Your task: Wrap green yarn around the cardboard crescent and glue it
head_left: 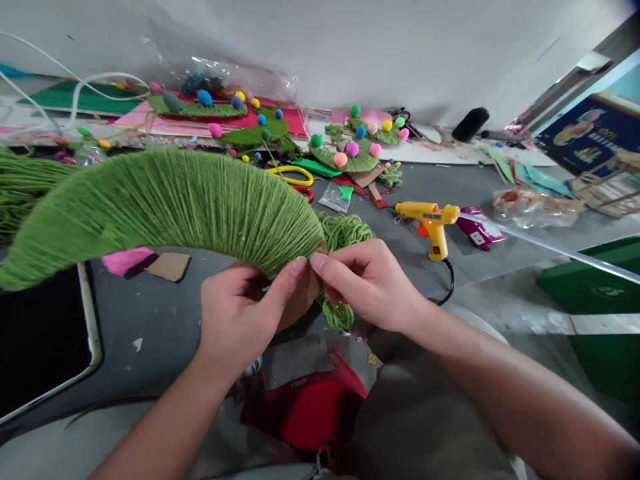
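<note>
The bare left hand (237, 313) clamps the lower right end of a green yarn-wrapped cardboard crescent (185, 203), which arches up and leftward from it. The bare right hand (373, 283) pinches thumb and fingertips together at that end's edge; what they grip is hidden. Just beyond lies a loose green yarn bundle (346, 230), then a yellow plastic glue gun (437, 235), then flat green pieces (359, 163) bearing small coloured balls (340, 159).

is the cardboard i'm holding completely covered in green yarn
No, bare brown cardboard shows below the green yarn, beside the left hand.
</note>
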The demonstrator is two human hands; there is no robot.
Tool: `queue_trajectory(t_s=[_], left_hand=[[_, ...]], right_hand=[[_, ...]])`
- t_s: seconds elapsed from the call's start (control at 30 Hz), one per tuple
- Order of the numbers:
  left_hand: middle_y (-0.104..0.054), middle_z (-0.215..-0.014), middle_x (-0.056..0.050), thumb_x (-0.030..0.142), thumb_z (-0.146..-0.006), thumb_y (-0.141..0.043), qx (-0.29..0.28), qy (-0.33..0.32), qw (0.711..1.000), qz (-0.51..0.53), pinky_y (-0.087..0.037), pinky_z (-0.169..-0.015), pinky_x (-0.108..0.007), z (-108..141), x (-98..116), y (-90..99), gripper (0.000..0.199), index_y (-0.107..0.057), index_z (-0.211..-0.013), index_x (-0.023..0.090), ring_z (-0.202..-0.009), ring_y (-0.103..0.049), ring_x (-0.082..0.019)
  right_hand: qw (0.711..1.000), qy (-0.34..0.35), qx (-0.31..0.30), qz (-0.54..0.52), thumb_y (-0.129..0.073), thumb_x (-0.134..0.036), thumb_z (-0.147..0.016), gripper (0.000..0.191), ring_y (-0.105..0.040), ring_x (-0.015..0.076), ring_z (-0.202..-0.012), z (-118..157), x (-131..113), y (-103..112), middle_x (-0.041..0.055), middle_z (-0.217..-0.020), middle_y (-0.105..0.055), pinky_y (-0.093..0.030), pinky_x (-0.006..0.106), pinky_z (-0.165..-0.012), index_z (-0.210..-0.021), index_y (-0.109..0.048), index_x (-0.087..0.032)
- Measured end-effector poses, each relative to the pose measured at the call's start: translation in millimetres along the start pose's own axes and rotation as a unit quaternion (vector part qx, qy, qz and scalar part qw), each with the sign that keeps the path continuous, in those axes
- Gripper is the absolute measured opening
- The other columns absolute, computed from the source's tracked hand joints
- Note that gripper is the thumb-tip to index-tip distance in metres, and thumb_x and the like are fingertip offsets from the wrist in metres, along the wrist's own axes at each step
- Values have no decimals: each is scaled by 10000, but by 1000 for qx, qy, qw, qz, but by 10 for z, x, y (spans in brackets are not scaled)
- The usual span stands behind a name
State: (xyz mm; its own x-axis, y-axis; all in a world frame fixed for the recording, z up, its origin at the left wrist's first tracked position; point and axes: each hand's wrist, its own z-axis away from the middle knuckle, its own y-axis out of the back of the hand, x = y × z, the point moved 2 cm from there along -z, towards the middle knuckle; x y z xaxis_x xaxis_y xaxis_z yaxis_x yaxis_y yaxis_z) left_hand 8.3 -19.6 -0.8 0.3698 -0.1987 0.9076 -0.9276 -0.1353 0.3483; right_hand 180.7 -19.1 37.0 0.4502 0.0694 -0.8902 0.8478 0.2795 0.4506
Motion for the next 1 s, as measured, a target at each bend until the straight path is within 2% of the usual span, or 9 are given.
queue_trajectory(t_s=[0.17, 0.37, 1.0], left_hand=[[-750, -657, 12, 359, -797, -729, 7, -10, 1000, -17, -506, -475, -254, -5, 34, 0, 180, -744, -687, 217, -555, -653, -156], [-765, -712, 14, 364, -810, -734, 1, -5, 1000, -5, -533, -518, -258, 7, -11, -1, 158, -758, -737, 226, -600, -669, -159], [-742, -676, 14, 363, -818, -732, -1, -14, 1000, -13, -502, -515, -257, 20, -14, 1, 181, -747, -713, 217, -579, -636, -146]], right_hand=[[1000, -2, -3, -18, -471, -474, -982, 548, -411, 61, -475, -10, 23, 6, -17, -506, -501, -330, 225, -479, -550, -546, -146], [999, -8, -8, -45, -456, -422, -991, 513, -441, 70, -498, -10, 49, 25, -11, -525, -524, -363, 217, -498, -573, -568, -146], [999, -2, -4, -50, -464, -436, -992, 532, -418, 63, -463, -14, 45, 18, -20, -488, -495, -350, 209, -469, -560, -572, -145]])
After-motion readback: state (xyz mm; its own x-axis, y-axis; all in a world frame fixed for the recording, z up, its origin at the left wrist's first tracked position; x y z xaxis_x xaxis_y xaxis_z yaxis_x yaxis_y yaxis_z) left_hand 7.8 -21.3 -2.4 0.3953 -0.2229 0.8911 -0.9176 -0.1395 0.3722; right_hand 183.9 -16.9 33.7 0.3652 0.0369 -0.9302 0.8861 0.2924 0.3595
